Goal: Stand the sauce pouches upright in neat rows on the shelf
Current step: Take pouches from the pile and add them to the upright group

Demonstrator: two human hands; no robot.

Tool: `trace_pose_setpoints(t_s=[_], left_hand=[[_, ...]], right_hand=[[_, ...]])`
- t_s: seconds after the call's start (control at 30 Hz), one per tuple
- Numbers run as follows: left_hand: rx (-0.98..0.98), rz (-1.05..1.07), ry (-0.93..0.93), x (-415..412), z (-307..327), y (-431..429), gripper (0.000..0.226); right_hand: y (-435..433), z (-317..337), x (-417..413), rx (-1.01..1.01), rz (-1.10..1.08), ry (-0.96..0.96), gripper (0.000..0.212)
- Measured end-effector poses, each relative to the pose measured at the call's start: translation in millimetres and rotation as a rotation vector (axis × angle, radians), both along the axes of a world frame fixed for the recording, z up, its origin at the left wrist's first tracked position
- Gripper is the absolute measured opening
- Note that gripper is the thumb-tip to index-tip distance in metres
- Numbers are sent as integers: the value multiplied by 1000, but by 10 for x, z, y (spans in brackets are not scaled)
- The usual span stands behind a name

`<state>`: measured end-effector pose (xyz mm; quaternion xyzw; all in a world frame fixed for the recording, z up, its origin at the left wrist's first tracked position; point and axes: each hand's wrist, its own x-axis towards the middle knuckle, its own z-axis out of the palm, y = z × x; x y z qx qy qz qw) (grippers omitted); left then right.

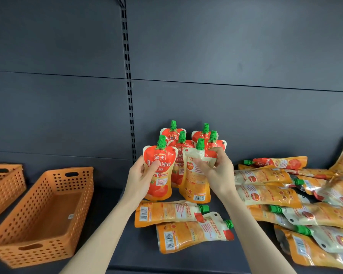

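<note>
My left hand (140, 176) grips a red sauce pouch (160, 175) with a green cap, upright, its printed front toward me. My right hand (218, 171) holds a second pouch (194, 186) upright by its upper part, back side with barcode facing me. Behind these two, several pouches (181, 143) stand upright in rows near the shelf's back wall. Two pouches (170, 212) (192, 233) lie flat in front of my hands. A pile of flat pouches (297, 196) covers the right side of the dark shelf (127, 246).
An empty orange perforated basket (42, 214) sits on the shelf at the left, with a second one (2, 184) partly in view beyond it. A slotted upright rail (128, 80) runs down the dark back panel.
</note>
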<state>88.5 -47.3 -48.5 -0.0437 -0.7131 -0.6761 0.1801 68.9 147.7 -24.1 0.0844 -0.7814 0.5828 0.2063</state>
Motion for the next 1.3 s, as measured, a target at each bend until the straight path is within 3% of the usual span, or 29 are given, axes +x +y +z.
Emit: trace_pose_setpoints(t_s=[0.17, 0.3, 0.5, 0.63, 0.8, 0.97, 1.17, 1.3], left_hand=[[-23, -32, -29, 16, -60, 83, 24], [-34, -20, -30, 15, -41, 103, 23], [-39, 15, -12, 13, 14, 97, 28], [-47, 38, 7, -2, 65, 60, 18], [-66, 39, 9, 7, 92, 53, 12], [-33, 57, -7, 5, 79, 75, 19], [-23, 72, -23, 7, 62, 89, 26], [-20, 27, -55, 9, 71, 72, 31]], right_hand=[[6, 0, 17, 7, 111, -72, 39], [13, 84, 2, 43, 148, -16, 7], [74, 116, -16, 55, 166, -31, 13], [77, 144, 11, 57, 267, -66, 34], [128, 235, 68, -27, 353, -104, 22], [189, 361, 87, 7, 363, -152, 16], [187, 319, 157, 22, 441, -190, 20], [183, 349, 129, -15, 395, -113, 23]])
